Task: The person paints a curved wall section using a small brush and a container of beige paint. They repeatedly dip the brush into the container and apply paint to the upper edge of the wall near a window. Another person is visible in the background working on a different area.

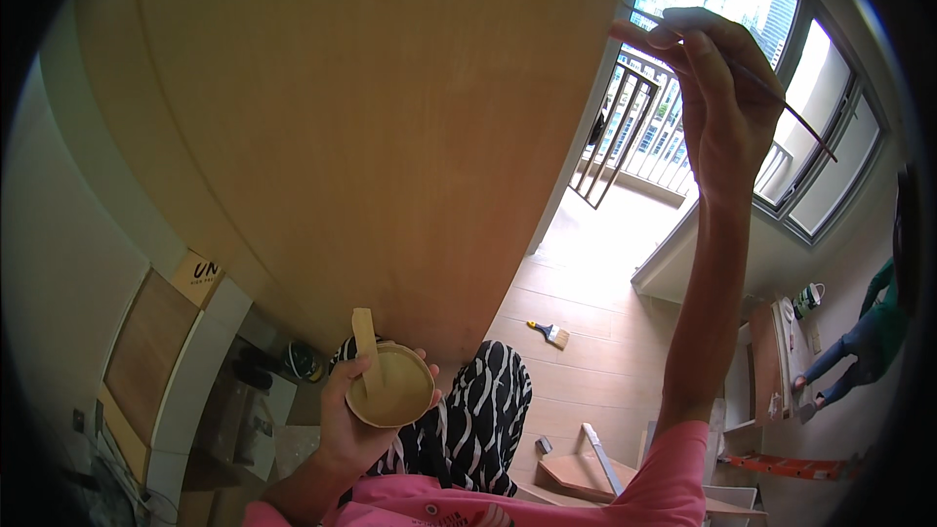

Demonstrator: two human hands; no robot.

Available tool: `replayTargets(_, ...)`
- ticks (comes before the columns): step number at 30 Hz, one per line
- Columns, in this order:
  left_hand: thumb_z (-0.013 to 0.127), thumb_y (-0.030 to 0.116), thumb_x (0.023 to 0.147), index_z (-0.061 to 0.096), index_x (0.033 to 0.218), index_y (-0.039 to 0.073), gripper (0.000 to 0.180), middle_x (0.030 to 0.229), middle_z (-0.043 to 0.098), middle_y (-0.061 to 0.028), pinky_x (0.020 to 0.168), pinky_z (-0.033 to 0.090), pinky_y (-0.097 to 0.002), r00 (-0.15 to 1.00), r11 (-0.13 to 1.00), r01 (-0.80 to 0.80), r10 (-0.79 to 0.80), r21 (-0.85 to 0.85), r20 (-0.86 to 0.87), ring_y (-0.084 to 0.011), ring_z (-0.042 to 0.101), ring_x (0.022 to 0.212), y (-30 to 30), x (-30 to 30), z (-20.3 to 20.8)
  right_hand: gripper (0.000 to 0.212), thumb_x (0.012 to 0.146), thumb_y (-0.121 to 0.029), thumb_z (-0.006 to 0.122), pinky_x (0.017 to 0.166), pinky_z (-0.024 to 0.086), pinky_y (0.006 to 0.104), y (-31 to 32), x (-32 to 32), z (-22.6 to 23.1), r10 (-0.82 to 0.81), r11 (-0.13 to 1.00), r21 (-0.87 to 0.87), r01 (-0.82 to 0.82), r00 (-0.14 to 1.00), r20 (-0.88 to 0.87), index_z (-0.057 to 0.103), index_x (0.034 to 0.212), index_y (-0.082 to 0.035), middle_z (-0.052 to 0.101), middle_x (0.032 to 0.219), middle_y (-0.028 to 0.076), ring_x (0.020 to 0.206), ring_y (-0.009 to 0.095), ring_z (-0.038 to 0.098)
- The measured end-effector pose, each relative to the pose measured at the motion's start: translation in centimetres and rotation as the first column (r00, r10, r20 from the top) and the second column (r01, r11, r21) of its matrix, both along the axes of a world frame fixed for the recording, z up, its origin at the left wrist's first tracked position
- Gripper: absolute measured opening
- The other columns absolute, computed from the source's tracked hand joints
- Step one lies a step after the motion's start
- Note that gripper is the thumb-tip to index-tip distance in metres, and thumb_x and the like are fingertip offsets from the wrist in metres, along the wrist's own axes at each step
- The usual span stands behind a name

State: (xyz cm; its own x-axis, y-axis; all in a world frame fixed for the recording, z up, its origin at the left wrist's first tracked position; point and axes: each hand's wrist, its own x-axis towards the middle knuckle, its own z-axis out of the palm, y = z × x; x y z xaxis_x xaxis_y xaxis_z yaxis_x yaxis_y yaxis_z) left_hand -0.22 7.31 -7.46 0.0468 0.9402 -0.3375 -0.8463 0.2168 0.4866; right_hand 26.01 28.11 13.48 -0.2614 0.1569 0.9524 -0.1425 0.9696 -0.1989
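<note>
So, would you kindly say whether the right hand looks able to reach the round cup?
Probably yes, if lowered: the right hand is raised and holds a thin tool, but nothing seems to stand between it and the round cup, though a flat stick occupies part.

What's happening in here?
A person in pink is at a large wooden panel, the right hand holding a thin dark-handled tool up by its edge; whether the tip touches is hard to tell. The left hand holds a shallow round tub with a flat stick leaning in it. A wide paintbrush lies on the floor, and another person in green is off to the right.
</note>
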Motion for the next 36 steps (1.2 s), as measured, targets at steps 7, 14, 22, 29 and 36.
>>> replayTargets(7,0.056,0.037,0.087,0.055,0.119,0.003,0.046,0.121,0.058,-0.0184,0.095,0.047,-0.0526,1.0,1.0,0.0,0.0,-0.008,0.001,-0.0368,0.055,0.115,0.04,0.04,-0.05,0.016,0.094,-0.005,0.061,0.089,0.057,0.0403,0.09,-0.03,-0.04,-0.039,0.999,0.017,0.039,0.999,0.008,0.068,0.105,0.004,0.071,0.093,0.015,0.089,0.022,0.071)
replayTargets(14,0.057,0.036,0.087,0.054,0.119,0.003,0.046,0.12,0.058,-0.0184,0.095,0.048,-0.0529,1.0,1.0,-0.005,0.004,-0.016,-0.01,-0.0369,0.055,0.115,0.0,0.1,0.06,0.016,0.094,-0.002,0.059,0.091,0.056,0.0393,-0.43,-0.18,0.25,0.01,1.0,-0.017,-0.01,1.0,0.004,0.069,0.107,0.002,0.071,0.098,0.015,0.092,0.023,0.071)
replayTargets(22,0.057,0.036,0.087,0.054,0.119,0.003,0.046,0.121,0.058,-0.0181,0.095,0.047,-0.0528,1.0,1.0,-0.004,0.004,-0.013,-0.003,-0.0368,0.056,0.115,-0.02,-0.01,-0.22,0.016,0.094,-0.002,0.059,0.091,0.056,0.0384,-0.22,-0.08,0.15,0.002,1.0,-0.018,-0.002,1.0,0.003,0.068,0.106,0.001,0.071,0.097,0.015,0.092,0.023,0.07)
replayTargets(29,0.056,0.036,0.087,0.055,0.118,0.003,0.046,0.12,0.058,-0.0176,0.096,0.047,-0.0526,1.0,1.0,0.0,0.0,-0.014,0.004,-0.0365,0.056,0.115,-0.07,-0.02,-0.15,0.015,0.094,-0.004,0.06,0.092,0.056,0.0394,-0.08,0.41,-0.04,-0.059,0.998,-0.019,0.06,0.997,0.058,0.069,0.106,0.001,0.071,0.098,0.015,0.091,0.022,0.071)
replayTargets(36,0.056,0.035,0.088,0.055,0.118,0.003,0.043,0.12,0.058,-0.018,0.095,0.047,-0.0532,1.0,1.0,0.004,-0.003,-0.008,0.029,-0.0372,0.055,0.116,-0.02,0.11,-0.5,0.014,0.094,-0.004,0.061,0.089,0.056,0.0383,-0.51,-0.32,0.08,-0.046,0.999,-0.022,0.046,0.999,-0.001,0.069,0.104,0.002,0.071,0.094,0.014,0.091,0.025,0.072)
